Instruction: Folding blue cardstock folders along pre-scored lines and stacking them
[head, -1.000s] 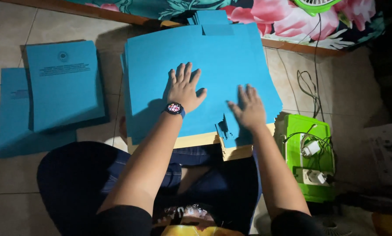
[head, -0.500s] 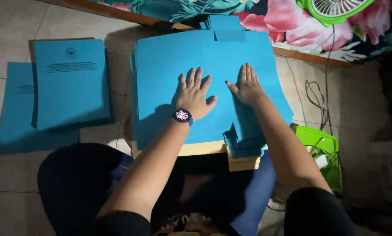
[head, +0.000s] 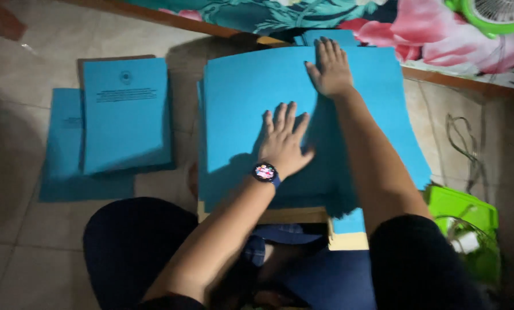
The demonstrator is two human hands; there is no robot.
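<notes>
The right hand point(head: 331, 72) has slid to the far edge of the large blue sheet point(head: 251, 97) while the left hand point(head: 283, 140) stays mid-sheet, both open-palmed and flat, holding nothing, smoothing it down.

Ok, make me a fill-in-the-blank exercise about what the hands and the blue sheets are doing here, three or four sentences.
1. Both hands lie flat, palms down, on a large sheet whose colour is ____.
2. The watch sits on the wrist of the ____ hand.
3. The right hand rests closer to the sheet's ____ edge than the other hand does.
4. To the left, a printed cover lies on a stack on the tiled ____.

Missing words: blue; left; far; floor
</notes>
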